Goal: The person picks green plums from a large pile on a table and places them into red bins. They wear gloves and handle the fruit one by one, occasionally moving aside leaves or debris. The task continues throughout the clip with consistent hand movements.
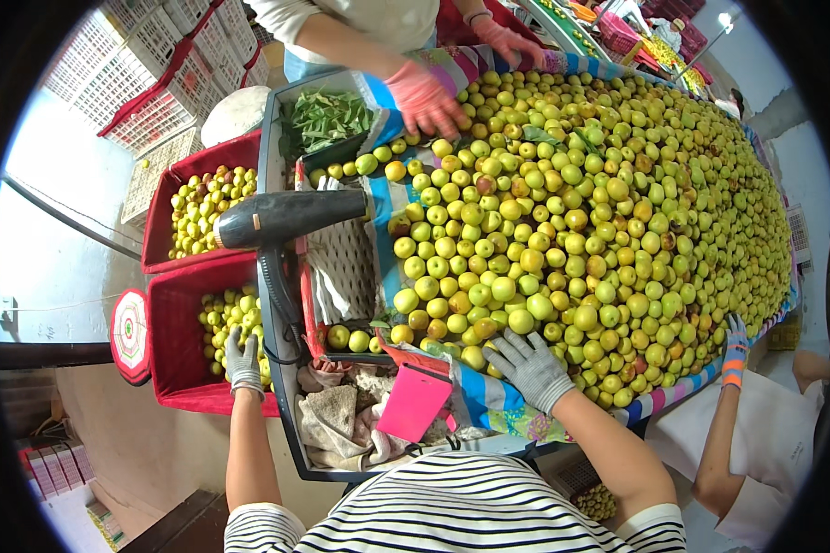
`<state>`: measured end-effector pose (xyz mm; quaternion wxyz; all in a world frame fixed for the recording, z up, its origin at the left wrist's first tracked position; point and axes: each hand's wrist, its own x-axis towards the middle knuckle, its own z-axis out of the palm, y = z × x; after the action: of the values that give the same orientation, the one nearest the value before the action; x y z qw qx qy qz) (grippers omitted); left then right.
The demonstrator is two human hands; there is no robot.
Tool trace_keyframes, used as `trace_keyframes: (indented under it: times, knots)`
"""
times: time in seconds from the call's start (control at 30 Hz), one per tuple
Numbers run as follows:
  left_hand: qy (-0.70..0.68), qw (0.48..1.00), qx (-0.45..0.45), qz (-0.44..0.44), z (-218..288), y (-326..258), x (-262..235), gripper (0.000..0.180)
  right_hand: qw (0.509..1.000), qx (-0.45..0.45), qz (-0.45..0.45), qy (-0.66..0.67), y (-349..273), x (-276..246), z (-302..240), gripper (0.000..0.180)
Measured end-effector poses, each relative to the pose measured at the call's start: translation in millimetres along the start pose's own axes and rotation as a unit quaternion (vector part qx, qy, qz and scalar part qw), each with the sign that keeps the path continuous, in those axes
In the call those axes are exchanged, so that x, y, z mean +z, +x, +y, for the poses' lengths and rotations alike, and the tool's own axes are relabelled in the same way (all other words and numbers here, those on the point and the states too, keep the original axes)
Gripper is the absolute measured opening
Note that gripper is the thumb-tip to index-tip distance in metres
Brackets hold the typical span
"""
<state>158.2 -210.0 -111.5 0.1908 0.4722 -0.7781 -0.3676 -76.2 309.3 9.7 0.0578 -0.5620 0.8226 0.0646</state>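
Observation:
My left hand (pixel 243 362), in a grey knit glove, reaches over the lower red-lined bin (pixel 177 355). Its fingers are apart at the small green fruits (pixel 233 315) inside; whether the palm touches one is hidden. My right hand (pixel 532 370), gloved the same way, lies with fingers spread on the near edge of a large heap of round yellow-green fruits (pixel 609 249), some with brown patches. Between my hands are a bright pink rectangular thing (pixel 414 403) and crumpled cloths (pixel 330 419) in the table's near corner.
A black hair dryer (pixel 295 217) lies across the table's left part, above a perforated tray (pixel 346 267). Another red-lined bin (pixel 160 221) stands farther left. Across the heap is a person's pink-gloved hand (pixel 424 97); at right, another person's grey-and-orange glove (pixel 735 353). White crates (pixel 161 83) are stacked behind.

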Motion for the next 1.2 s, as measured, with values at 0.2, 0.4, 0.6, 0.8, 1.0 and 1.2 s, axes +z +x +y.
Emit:
trace_keyframes:
  times: [0.2,0.4,0.6,0.8,1.0,1.2]
  knots:
    - [0.020,0.983,0.170,-0.064,148.9,-52.7,12.6,0.052,0.999,0.007,0.023,-0.033,41.1,11.6,-8.4,0.074]
    - [0.098,0.956,0.275,0.021,167.2,-45.3,26.8,0.060,0.997,0.077,0.004,-0.009,82.8,-3.7,-20.5,0.080]
    - [0.141,0.856,0.458,-0.195,191.6,-57.9,47.6,0.040,0.994,0.106,-0.038,0.016,67.8,-10.7,-14.4,0.080]
    - [0.086,0.861,0.479,-0.147,212.0,-56.0,63.8,0.024,0.983,0.172,-0.020,0.057,46.8,-4.1,-12.6,0.085]
    - [0.072,0.903,0.355,-0.233,208.0,-78.1,78.0,0.014,0.989,0.144,-0.002,0.045,55.3,-6.4,-9.4,0.087]
    - [0.191,0.909,0.291,-0.228,216.8,-96.0,75.2,0.016,0.986,0.147,-0.022,0.081,94.4,-18.5,7.2,0.083]
